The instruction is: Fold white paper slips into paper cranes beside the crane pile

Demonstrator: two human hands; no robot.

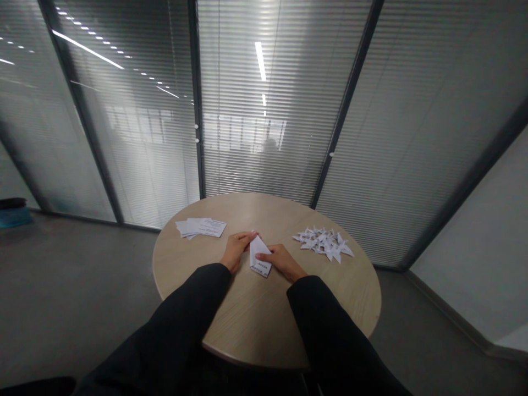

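Observation:
A partly folded sheet of white paper (pixel 259 254), with printed text near its lower edge and a pointed top, is between my two hands over the middle of the table. My left hand (pixel 238 248) pinches its upper left edge near the tip. On the other side, my right hand (pixel 282 259) grips the right edge, thumb lying across the front. Folded white paper cranes (pixel 324 242) lie in a heap to the right of my right hand. Left of my left hand rests a loose stack of printed white paper sheets (pixel 202 226).
The round wooden table (pixel 247 330) has a curved edge close to my forearms. Behind it stands a glass partition with blinds (pixel 268 165) and dark frames. A white wall (pixel 487 264) is at the right, and a blue bin-like object (pixel 14 214) sits on the floor far left.

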